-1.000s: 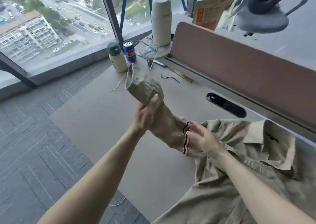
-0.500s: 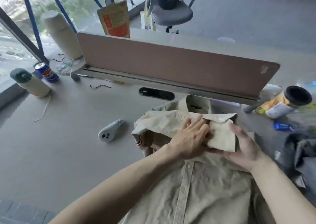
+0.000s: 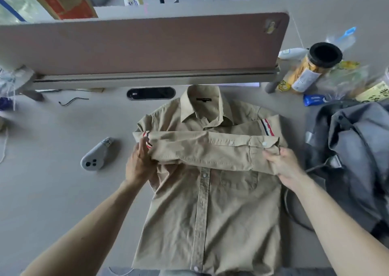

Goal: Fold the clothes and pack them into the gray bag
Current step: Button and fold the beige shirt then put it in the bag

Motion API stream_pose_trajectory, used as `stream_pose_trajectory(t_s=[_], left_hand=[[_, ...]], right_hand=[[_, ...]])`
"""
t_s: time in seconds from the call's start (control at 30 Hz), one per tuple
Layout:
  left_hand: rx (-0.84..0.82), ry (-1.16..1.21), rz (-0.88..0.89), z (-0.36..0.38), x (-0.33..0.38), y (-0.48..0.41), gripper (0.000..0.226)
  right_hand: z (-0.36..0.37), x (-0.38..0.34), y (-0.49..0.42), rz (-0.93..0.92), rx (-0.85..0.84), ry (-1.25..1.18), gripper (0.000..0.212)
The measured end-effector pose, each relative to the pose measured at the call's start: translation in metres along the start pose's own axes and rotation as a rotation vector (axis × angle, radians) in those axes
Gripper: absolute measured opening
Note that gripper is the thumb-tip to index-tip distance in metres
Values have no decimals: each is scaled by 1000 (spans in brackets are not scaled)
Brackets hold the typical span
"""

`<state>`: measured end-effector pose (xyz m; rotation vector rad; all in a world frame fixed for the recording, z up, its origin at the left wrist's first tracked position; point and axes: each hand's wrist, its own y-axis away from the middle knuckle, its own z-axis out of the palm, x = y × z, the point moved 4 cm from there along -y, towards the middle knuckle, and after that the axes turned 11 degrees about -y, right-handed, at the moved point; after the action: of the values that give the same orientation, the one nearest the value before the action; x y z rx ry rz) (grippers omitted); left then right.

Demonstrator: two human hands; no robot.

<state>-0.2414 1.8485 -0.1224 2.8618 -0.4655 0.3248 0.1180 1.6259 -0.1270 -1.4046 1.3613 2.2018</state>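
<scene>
The right hand (image 3: 283,166) pinches the buttoned cuff of the long khaki sleeve (image 3: 200,149), fingers curled round its edge. The left hand (image 3: 140,164) presses with straight fingers on the sleeve's fold at the opposite shoulder. The sleeve crosses the chest of the khaki cotton button-up shirt (image 3: 210,223), lying front up on the pale surface (image 3: 52,181). By my judgement, the 2 sleeves are in, the body remains unfolded, and packing into the slumped gray fabric bag (image 3: 353,149) just beside has not begun.

- I lose the shirt (image 3: 210,212) hem past the bottom edge.
- The gray bag (image 3: 357,149), right of the shirt, is cropped.
- Its collar label (image 3: 204,99) is too small to read.
- The left grip (image 3: 140,164) has its thumb hidden under the sleeve (image 3: 202,149).
</scene>
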Motion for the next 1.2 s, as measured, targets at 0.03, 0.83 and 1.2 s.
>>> stream_pose_trajectory(t_s=[0.03,0.83,1.2], left_hand=[[7,22,-7,0,-2,-2,62],[138,-166,-25,-13,-90,-33,8],[-42,-6,-159,15,-129,-22,11]], right_hand=[[-3,2,-3,-21,19,15,19],[-11,48,-59,-168,366,609,28],[7,36,-47,-203,438,923,29]])
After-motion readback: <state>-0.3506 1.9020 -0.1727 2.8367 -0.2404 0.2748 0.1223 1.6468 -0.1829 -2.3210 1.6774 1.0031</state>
